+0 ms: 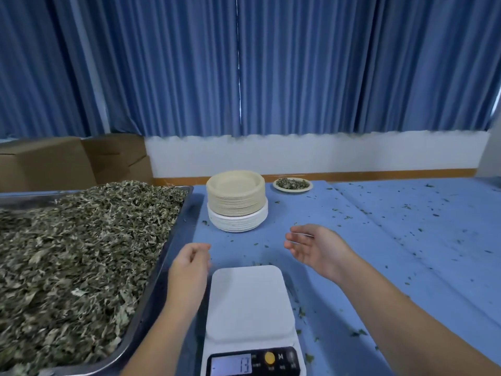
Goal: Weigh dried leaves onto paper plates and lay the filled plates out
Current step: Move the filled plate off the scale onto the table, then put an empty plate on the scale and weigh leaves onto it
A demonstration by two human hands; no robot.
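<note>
**Inspector:** Item 1. Where is the stock?

**Clerk:** The loose dried grey-green leaves (81,267) fill the large rectangular stainless steel tray (174,237) at the left of the blue table cover (379,240). The stack of round paper plates (235,196), beige on top of white, stands beyond the white digital kitchen scale (249,302). 1 filled paper plate (292,184) sits at the far edge, just beside the stack.

**Inspector:** Item 2. The hands?

**Clerk:** Both are empty. The left hand (189,264) hovers between tray and scale, fingers loosely curled round nothing. The right hand (314,245) is spread, palm turned inward, above the cover beyond the scale's right corner. The scale platform carries no plate. Its display is lit but too blurred to read.

**Inspector:** Item 3. How will the stock handle?

**Clerk:** In my judgement the leaves are very light, brittle and prone to scatter, as the crumbs across the cover suggest. They are best taken in loose pinches from the top of the heap, not squeezed. The plates look thin, light and closely nested. The top 1 should be lifted by its raised rim and peeled off with the thumb, so that 2 do not come away together. A filled plate should be carried level and supported under its base.
</note>
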